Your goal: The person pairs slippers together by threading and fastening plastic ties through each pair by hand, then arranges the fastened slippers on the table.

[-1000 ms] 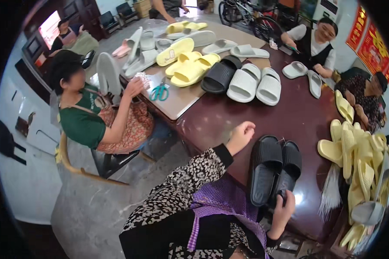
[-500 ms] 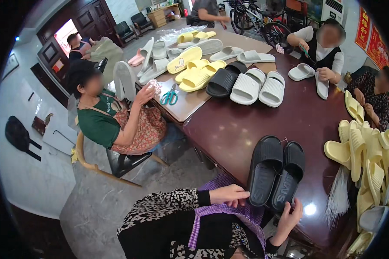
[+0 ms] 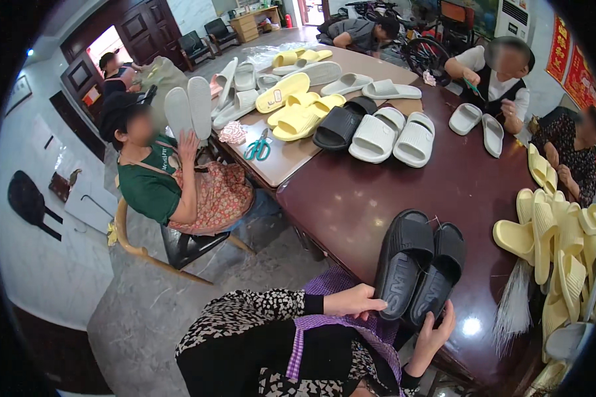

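Observation:
A pair of black slide sandals (image 3: pixel 405 271) lies at the near edge of the dark red table, toes pointing away from me and heels toward me. A thin tie end sticks up between their straps. My left hand (image 3: pixel 356 301) grips the heel of the left slide, with the thumb along its edge. At the heel of the right slide, my right hand (image 3: pixel 432 336) pinches the rim between thumb and fingers; some fingertips are hidden beneath the sole.
Yellow slides (image 3: pixel 563 245) pile at the right beside a bundle of white ties (image 3: pixel 514 311). White slides (image 3: pixel 376 135), another black slide (image 3: pixel 341 127) and teal scissors (image 3: pixel 258 147) lie farther off. A co-worker (image 3: pixel 155 172) sits left holding grey slides (image 3: pixel 189 111); others work around the table.
The black slides have shifted and turned slightly, both hands staying at their heels. The left co-worker has drawn a hand back to the grey slides. The person at the far end now bends down.

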Tool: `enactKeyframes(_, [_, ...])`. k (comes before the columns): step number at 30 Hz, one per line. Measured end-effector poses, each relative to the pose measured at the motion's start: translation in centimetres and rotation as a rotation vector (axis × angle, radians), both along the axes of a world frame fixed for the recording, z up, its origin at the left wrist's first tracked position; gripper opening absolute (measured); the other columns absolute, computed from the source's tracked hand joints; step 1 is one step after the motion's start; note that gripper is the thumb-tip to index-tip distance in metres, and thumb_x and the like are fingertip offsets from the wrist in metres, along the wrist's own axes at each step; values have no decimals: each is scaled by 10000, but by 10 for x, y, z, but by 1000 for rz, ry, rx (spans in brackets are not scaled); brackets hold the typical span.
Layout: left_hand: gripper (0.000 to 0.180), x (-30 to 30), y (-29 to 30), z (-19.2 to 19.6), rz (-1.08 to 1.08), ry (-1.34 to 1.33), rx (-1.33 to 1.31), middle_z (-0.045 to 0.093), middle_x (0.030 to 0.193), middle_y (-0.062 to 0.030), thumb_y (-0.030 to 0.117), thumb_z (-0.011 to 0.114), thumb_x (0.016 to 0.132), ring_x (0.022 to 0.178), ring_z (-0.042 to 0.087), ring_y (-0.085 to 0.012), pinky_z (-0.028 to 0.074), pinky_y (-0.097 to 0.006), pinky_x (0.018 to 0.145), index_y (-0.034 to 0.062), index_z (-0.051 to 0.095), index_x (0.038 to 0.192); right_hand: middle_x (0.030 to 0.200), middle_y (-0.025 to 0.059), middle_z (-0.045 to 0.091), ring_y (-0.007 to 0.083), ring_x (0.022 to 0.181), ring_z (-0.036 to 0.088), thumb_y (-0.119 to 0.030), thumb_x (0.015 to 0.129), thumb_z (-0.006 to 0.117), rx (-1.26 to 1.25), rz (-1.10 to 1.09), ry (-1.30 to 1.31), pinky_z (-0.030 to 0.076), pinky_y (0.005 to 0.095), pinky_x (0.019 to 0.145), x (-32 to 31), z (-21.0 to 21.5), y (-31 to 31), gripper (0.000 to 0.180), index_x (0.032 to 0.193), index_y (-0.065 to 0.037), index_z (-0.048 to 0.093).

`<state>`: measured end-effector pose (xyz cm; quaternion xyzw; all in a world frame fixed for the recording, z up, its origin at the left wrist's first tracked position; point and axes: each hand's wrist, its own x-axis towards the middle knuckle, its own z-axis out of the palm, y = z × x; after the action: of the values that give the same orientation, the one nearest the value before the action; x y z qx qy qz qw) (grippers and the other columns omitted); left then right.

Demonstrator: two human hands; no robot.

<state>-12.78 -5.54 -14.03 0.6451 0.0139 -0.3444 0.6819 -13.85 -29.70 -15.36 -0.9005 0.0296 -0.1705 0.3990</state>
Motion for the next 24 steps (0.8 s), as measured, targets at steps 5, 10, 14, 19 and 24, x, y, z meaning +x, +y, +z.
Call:
enactKeyframes(5, [259, 9, -8, 17, -72, -9, 16, 565, 695, -3, 278, 553, 914, 562, 514, -65, 397, -196, 466, 21, 590, 918, 1204, 119, 521, 205, 1054, 490, 42, 800, 539, 228, -142, -4, 386, 308, 917, -2, 0, -2, 473, 1267, 29, 463])
enactKeyframes(10, [237, 18, -18, 19, -106, 50, 4, 566, 689, -14, 242, 548, 917, 563, 525, -76, 404, -204, 468, 7, 572, 945, 1216, 110, 509, 174, 1074, 488, 76, 798, 514, 938, -217, -51, 382, 275, 929, 3, 8, -7, 491, 1282, 58, 436])
enactKeyframes(14, [214, 22, -29, 21, -103, 4, -17, 575, 710, -30, 204, 547, 918, 580, 546, -87, 434, -211, 481, -4, 552, 971, 1223, 110, 502, 178, 1097, 488, 98, 788, 500, 1204, -251, -73, 378, 267, 942, -3, 13, -21, 508, 1288, 60, 425])
enactKeyframes(19, [191, 30, -44, 14, 24, -49, -119, 592, 754, -56, 178, 538, 922, 608, 574, -110, 478, -227, 509, -6, 538, 972, 1207, 113, 510, 178, 1093, 501, 99, 784, 503, 1247, -200, -102, 398, 282, 941, 1, 26, -15, 502, 1279, 56, 429])
enactKeyframes(24, [188, 35, -57, 4, 126, 25, -233, 612, 810, -76, 174, 530, 925, 621, 588, -129, 492, -247, 521, -1, 541, 994, 1195, 115, 512, 179, 1079, 510, 85, 776, 526, 1188, -63, -112, 408, 295, 939, 9, 37, 26, 542, 1300, 57, 392])
